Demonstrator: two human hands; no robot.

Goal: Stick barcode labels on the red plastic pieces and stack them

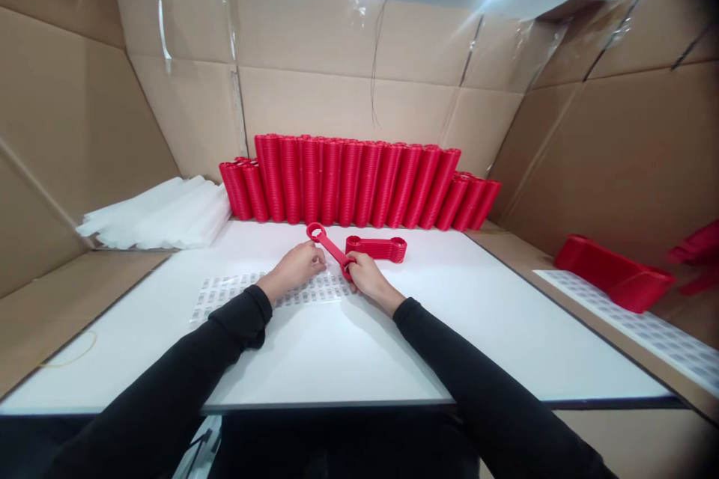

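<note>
My right hand grips one end of a flat red plastic piece with a ring at each end, like a double-ended ring wrench. The piece slants up and to the left, its far ring free. Close to the left of it is my left hand, its fingertips drawn together in a pinch; whatever may be between them is too small to make out. Under both hands lies a clear sheet of small printed labels. A short stack of the same red pieces rests just beyond my right hand.
Tall stacks of red pieces line the back of the white table. White foam sheets are piled at the left. On the right are more label sheets and a red stack. Cardboard walls surround the table.
</note>
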